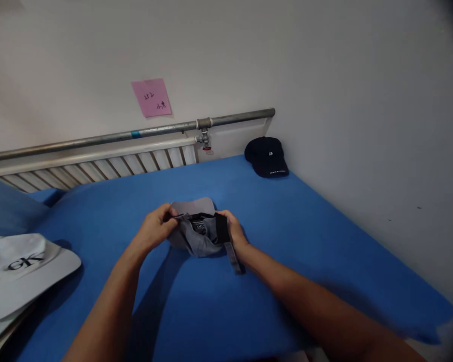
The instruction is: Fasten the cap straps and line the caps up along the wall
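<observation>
A grey baseball cap (202, 244) is held low over the blue sheet, its brim pointing away from me and its inside partly showing. My left hand (158, 226) pinches the left edge of the cap between thumb and fingers. On the other side, my right hand (234, 231) grips the right edge, near the black inner band; its fingertips are partly hidden behind the cap. A loose strap hangs from the cap below my right hand.
At the left edge sits a white cap (26, 271) with black letters, on top of other caps. A black cap (267, 157) lies in the far right corner by the wall. Behind the blue-covered surface (287, 241) run a metal pipe (109, 140) and a white radiator (98, 163). A pink note (151, 98) is on the wall.
</observation>
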A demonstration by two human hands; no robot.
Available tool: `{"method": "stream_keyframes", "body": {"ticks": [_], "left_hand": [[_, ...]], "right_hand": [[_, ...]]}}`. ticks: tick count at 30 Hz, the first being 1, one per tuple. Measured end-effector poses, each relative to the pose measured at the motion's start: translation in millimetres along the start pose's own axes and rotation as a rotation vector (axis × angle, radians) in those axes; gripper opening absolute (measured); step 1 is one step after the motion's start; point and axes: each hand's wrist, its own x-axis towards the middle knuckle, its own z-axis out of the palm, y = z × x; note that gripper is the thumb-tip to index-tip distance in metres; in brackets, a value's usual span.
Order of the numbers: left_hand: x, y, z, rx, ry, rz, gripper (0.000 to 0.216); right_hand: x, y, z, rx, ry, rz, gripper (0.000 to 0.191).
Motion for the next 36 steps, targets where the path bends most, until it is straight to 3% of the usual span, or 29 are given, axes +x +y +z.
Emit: {"method": "stream_keyframes", "body": {"ticks": [3,7,11,14,18,21,24,28,31,36], "left_hand": [[-6,-6,7,-0.259,-0.169,-0.074,0.010],[-17,-12,13,-0.405,-0.214,-0.097,0.026],[-20,-19,11,-0.519,-0.229,-0.118,0.027],[-20,-23,12,-0.600,-0.230,-0.117,0.021],[-21,-25,15,-0.751,-0.233,-0.172,0.023],[-20,-28,14,-0.781,-0.281,-0.209,0.021],[-17,-33,11,-0.829,-0.320,-0.216,0.021],[-14,-39,9,-0.943,-0.307,-0.227,0.023],[-14,-41,11,-1.012,-0.269,-0.226,0.025],[-12,-46,19,-1.093,-0.232,-0.276,0.024]], "right_hand": [[-8,-9,-5,-0.139,-0.030,-0.127,0.017],[-27,-31,-29,-0.636,-0.188,-0.632,0.039],[-63,-45,-50,-0.935,-0.431,-0.963,0.046],[-89,-46,-54,-1.049,-0.461,-1.064,0.039],[-106,-48,-47,-1.027,-0.425,-1.100,0.029],[-107,-57,-34,-0.908,-0.499,-1.048,0.036],[-98,-66,-11,-0.734,-0.578,-0.828,0.033],[-65,-66,23,-0.500,-0.449,-0.333,0.022],[-41,-56,36,-0.268,-0.345,-0.043,0.019],[-36,-42,34,-0.102,-0.364,0.175,0.022]]}}
